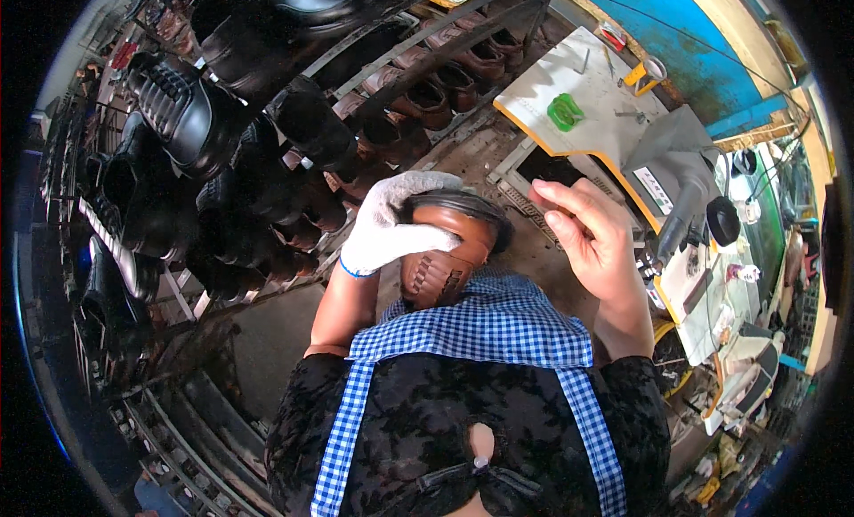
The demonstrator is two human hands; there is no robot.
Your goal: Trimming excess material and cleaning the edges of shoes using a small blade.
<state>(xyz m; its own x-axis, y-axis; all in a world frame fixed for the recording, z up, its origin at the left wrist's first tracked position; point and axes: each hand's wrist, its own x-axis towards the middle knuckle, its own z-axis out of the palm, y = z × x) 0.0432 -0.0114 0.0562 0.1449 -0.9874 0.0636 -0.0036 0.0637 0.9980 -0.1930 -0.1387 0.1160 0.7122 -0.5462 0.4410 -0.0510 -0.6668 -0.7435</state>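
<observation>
Above the blue-and-white checked apron (480,335), the brown shoe (431,275) is gripped by the gloved left hand (384,228). The bare right hand (594,239) is raised nearby, apart from the shoe, with fingers partly curled; whether anything is pinched cannot be determined.

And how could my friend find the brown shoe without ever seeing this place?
Find the blue-checked apron in the middle, then the white-gloved left hand just above it. That hand grips the brown shoe. Unlike the other shoes toward the upper left, this one is being held.
</observation>
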